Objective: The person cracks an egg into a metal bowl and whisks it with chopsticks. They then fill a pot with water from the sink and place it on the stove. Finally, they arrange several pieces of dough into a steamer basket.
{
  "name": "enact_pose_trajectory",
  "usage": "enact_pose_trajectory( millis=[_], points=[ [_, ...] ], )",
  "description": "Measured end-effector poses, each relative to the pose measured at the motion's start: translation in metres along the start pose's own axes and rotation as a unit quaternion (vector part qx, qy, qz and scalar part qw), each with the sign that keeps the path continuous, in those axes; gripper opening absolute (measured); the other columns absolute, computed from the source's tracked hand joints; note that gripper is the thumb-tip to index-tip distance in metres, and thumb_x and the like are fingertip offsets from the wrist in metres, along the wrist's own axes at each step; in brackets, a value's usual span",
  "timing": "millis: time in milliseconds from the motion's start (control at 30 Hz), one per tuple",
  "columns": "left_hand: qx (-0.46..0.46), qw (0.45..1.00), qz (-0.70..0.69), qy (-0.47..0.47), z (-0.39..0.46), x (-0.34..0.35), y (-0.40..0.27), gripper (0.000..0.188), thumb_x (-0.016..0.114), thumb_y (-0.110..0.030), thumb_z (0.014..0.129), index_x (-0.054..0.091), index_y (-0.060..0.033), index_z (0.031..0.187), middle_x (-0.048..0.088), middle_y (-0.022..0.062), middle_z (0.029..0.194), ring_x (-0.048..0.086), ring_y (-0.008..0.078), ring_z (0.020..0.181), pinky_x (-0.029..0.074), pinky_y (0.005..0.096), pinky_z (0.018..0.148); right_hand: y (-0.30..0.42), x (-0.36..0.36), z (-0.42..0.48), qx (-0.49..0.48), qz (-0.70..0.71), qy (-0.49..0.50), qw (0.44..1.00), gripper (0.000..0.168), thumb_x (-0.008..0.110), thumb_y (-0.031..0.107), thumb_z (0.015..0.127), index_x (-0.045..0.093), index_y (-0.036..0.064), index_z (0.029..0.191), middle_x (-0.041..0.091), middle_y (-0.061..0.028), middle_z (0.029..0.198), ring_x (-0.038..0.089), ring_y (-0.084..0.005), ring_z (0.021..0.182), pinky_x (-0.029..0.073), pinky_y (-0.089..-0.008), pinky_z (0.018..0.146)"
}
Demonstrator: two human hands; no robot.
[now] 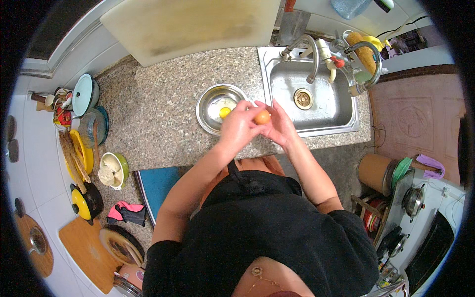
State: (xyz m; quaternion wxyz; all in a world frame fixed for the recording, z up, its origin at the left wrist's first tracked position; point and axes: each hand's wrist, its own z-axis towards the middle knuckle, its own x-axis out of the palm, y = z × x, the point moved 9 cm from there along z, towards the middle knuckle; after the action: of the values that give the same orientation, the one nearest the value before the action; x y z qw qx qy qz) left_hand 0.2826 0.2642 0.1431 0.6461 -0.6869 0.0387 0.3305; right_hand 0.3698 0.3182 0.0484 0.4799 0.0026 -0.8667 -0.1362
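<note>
A brown egg (262, 117) is between my two hands, above the counter strip left of the sink. The fingers and thumb of my left hand (239, 120) close around it from the left. My right hand (281, 126) cups it from the right, fingers pointing up and away. Whether its shell is whole cannot be seen. Under and beside my left hand stands a round stainless steel bowl (202, 115), its right part hidden by that hand. Inside the bowl lies a raw egg, its yellow yolk (225, 112) intact in clear white.
A steel sink (326, 100) with a curved faucet (315, 55) adjoins on the right. A large cutting board (193, 29) leans behind the speckled counter (156, 100). Leftward are a green bowl of pale dough-like lumps (123, 167), a yellow-lidded pot (83, 204) and pink-black gloves or cloth (128, 213).
</note>
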Motion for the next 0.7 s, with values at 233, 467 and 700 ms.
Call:
enact_pose_trajectory(
  millis=[233,467,700],
  points=[
    [-0.069,0.995,-0.072,-0.001,0.013,0.033,0.025,0.027,0.083,-0.010,0.070,0.065,-0.0031,0.089,0.061,0.0085,0.095,0.061,0.0182,0.071,0.051,0.0310,0.066,0.096,-0.131,0.006,-0.083,-0.118,-0.153,0.978,0.032,0.057,0.022,0.097,0.053,0.002,0.122,0.060,-0.0151,0.113,0.064,-0.0231,0.094,0.059,-0.0351,0.077],
    [-0.192,0.957,-0.193,-0.099,-0.017,-0.002,0.127,0.013,0.073,-0.008,0.083,0.070,-0.0013,0.094,0.067,0.0053,0.077,0.061,0.0095,0.068,0.050,0.0252,0.065,0.140,-0.241,0.054,-0.129,-0.546,-0.335,0.757,0.037,0.062,0.026,0.093,0.062,0.000,0.118,0.067,-0.0136,0.095,0.065,-0.0220,0.072,0.053,-0.0295,0.067],
    [-0.183,0.941,-0.158,-0.237,-0.059,-0.086,0.169,0.020,0.062,-0.002,0.089,0.069,0.0007,0.108,0.065,0.0065,0.098,0.066,0.0119,0.081,0.052,0.0248,0.073,0.107,-0.038,0.009,-0.412,-0.779,-0.206,0.426,0.032,0.065,0.006,0.081,0.064,0.004,0.113,0.064,-0.0181,0.108,0.055,-0.0366,0.106,0.041,-0.0432,0.096]
  ],
)
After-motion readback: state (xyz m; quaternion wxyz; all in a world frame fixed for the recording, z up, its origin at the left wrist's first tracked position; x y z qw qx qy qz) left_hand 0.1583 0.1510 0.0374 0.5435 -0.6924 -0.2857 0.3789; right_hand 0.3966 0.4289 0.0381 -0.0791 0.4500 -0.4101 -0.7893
